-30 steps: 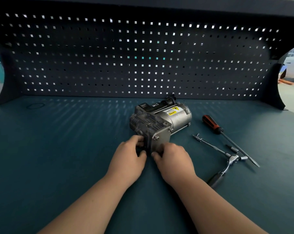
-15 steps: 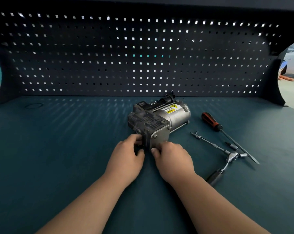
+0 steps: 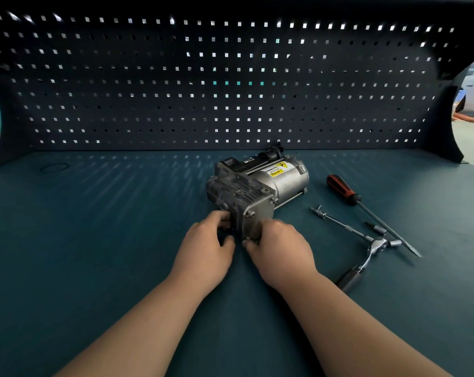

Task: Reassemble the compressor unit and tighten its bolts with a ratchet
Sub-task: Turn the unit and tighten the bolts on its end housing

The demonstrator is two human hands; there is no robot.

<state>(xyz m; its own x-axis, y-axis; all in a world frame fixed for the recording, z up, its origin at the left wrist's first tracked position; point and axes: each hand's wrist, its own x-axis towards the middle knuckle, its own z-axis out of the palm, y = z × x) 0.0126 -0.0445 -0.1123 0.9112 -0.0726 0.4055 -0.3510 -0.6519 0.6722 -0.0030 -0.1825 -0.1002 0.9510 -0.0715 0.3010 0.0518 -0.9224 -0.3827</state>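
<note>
Gripping the compressor unit (image 3: 257, 191) on a teal bench (image 3: 94, 240) below black pegboard (image 3: 203, 91), left hand (image 3: 203, 251) and right hand (image 3: 279, 251), fingers (image 3: 218, 216) curled.

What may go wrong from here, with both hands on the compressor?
1. The right hand pinches at the end plate's lower corner; if a bolt is started there, it may go in crooked.
2. The compressor lies on its rounded side, held by the left hand; it may roll.
3. A small loose socket lies beside the ratchet; grabbing the ratchet may knock it away.
</note>
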